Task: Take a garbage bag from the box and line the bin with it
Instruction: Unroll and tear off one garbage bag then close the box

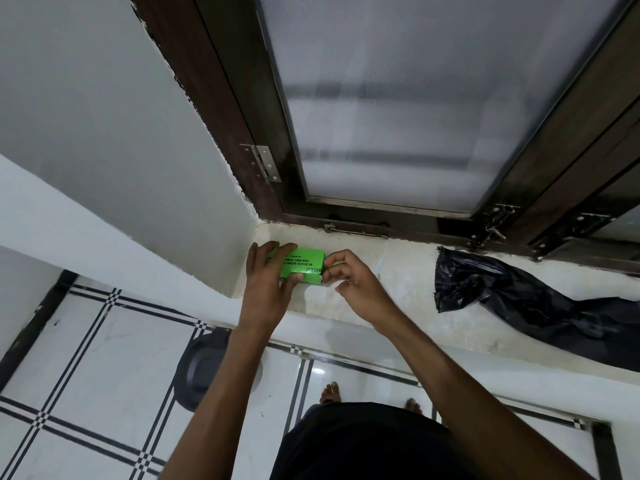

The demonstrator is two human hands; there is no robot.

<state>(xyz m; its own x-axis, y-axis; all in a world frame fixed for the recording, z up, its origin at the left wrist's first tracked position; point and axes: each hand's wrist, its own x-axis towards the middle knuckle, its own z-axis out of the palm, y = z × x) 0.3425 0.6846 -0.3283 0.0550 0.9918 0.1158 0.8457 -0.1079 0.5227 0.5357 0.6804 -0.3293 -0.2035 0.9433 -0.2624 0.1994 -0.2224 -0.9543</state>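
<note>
A bright green box (304,265) with black print lies on the pale stone window sill (398,271), near the wall corner. My left hand (268,285) grips the box's left end, thumb on its near side and fingers over the top. At the box's right end, my right hand (349,280) has its fingers curled, pinching there. A crumpled black garbage bag (519,296) lies loose on the sill to the right. Below the sill, on the floor, stands a dark round bin (201,368), partly hidden by my left forearm.
A dark wooden window frame (346,216) with frosted glass rises behind the sill. A white wall (121,133) closes the left side. The floor has white tiles with black lines (86,375). My bare feet (332,393) stand close under the sill.
</note>
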